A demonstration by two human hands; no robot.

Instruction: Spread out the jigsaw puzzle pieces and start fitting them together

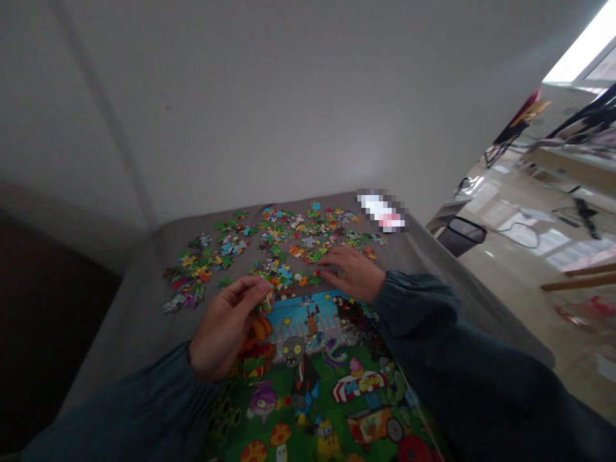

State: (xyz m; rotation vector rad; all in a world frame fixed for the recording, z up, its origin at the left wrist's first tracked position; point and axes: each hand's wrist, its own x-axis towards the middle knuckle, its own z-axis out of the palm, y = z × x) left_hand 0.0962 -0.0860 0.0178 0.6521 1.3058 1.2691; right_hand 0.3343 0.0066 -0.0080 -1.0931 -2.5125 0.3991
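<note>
A grey table [135, 321] carries a colourful cartoon puzzle board [317, 391] at its near edge and a wide scatter of loose puzzle pieces [269, 247] beyond it. The right hand [353, 273], ringed, lies flat and spread on the pieces just past the board, gripping nothing. The left hand [226, 327] hovers over the board's left corner, fingers pinched together; whether they hold a piece cannot be told.

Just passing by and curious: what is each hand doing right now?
Left hand: fingers pinched together, apparently on a small puzzle piece, though the piece itself is hard to make out.
Right hand: open, palm down, resting on the loose puzzle pieces.
</note>
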